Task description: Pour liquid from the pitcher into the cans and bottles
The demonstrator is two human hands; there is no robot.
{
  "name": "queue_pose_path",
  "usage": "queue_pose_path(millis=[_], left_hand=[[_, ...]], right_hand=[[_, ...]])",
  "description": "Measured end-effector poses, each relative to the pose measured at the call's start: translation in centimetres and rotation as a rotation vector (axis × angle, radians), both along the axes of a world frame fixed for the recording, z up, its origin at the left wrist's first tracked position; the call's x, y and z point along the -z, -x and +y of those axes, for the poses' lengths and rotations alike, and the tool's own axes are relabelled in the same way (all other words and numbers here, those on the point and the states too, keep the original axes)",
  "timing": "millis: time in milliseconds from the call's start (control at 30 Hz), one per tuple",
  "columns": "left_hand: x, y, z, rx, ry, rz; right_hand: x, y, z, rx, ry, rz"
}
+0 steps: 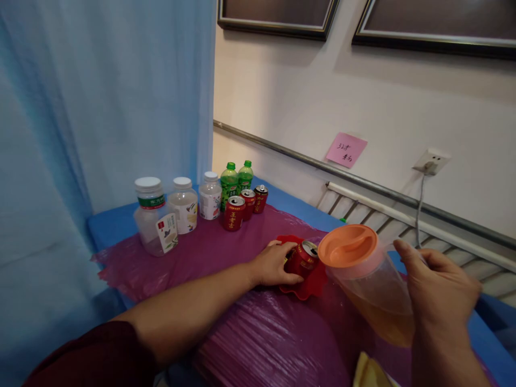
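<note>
My left hand (275,264) is wrapped round a red drink can (303,259), which stands slightly tilted with its top tab hole open. Under the can lies a red scalloped dish (306,289). In my right hand (441,282) is the handle of a clear pitcher (374,295) with an orange lid (349,245). The pitcher leans left, its spout side close to the can's top, with yellowish-brown liquid inside. I cannot make out whether any liquid is flowing.
Behind, on a purple plastic sheet (258,328), stand three red cans (234,214), two green bottles (229,185) and three clear white-capped jars (153,231). A yellow cloth (371,372) lies at the front. A blue curtain (108,107) hangs left; a railing (387,220) runs along the wall.
</note>
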State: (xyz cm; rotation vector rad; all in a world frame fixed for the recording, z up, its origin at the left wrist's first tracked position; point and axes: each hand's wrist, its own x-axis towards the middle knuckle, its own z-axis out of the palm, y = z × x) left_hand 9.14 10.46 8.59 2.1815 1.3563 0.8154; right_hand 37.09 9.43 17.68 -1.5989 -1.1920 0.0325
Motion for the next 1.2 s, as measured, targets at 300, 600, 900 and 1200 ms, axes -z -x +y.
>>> queue_pose_path(millis=[300,600,900,1200], left_hand=[[-0.01,-0.04,-0.08,-0.006,-0.009,0.001],[0.15,-0.08,-0.02,-0.004,-0.017,0.005],[0.11,-0.02,-0.02,-0.005,-0.014,0.000],[0.26,0.00,0.07,0.006,-0.025,0.000]], right_hand=[[-0.12,-0.02,-0.16,-0.014,-0.008,-0.006],[0.00,-0.19,-0.04,0.014,-0.001,-0.027],[-0.16,-0.01,-0.19,0.004,-0.008,-0.019],[-0.49,0.24,-0.34,0.010,0.023,0.019]])
